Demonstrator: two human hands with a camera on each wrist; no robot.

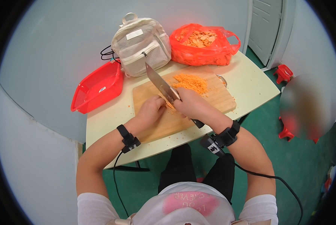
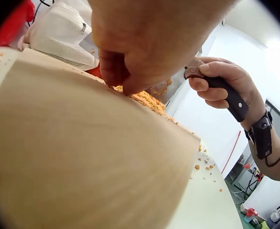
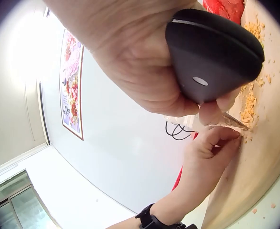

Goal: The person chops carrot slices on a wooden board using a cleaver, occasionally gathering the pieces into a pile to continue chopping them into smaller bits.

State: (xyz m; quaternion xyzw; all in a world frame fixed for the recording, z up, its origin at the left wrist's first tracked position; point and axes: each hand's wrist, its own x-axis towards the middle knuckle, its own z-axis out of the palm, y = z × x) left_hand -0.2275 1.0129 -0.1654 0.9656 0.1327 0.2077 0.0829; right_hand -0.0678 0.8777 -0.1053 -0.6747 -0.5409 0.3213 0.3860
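Note:
My right hand (image 1: 192, 103) grips the black handle (image 2: 230, 98) of a wide-bladed kitchen knife (image 1: 160, 82). Its blade points away and to the left, low over a wooden cutting board (image 1: 149, 123). Close beside the blade, my left hand (image 1: 150, 111) has its fingers curled down at the board, pinching thin orange carrot strips (image 1: 169, 105). In the left wrist view its fingertips (image 2: 130, 88) sit right at the orange bits. Finely chopped carrot (image 1: 192, 83) lies heaped on the board beyond the knife.
A red plastic basket (image 1: 100, 88) stands at the table's left. Behind the board are a pale mesh backpack (image 1: 141, 47) and a red plastic bag (image 1: 201, 56) filled with carrot slices. Orange crumbs dot the cream tabletop (image 1: 250, 86). Red stools (image 1: 284, 73) stand on the green floor.

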